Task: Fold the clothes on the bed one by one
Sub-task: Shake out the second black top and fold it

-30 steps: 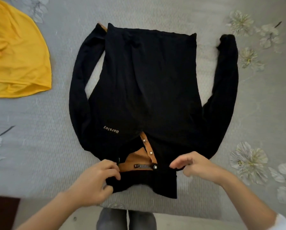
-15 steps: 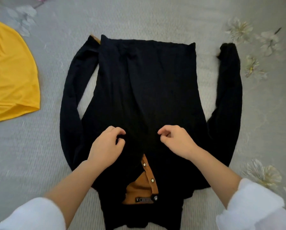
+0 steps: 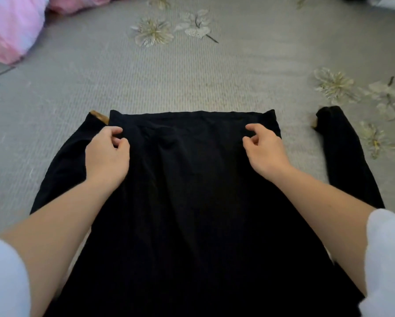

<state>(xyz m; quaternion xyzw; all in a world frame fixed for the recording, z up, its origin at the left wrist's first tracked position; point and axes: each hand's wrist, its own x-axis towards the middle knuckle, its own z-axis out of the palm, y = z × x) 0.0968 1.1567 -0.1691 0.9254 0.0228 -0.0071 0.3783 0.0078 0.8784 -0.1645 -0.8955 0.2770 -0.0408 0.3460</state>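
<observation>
Black shirt (image 3: 192,202) lies lengthwise near to far; left hand (image 3: 107,153) and right hand (image 3: 264,151) rest equally near its far hem (image 3: 192,113), fingers curled, any pinch unclear.

Black long-sleeved top (image 3: 192,202) lies flat on the bedspread (image 3: 192,76) (tan cuffs showing), hem farthest.

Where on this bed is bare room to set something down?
The widest bare bedspread lies beyond the far hem of the black shirt, up to the pink bundle at far left. A narrower strip runs between the shirt's body and its sleeve on the right. The hem is crowded: the left hand and right hand are on it.
</observation>
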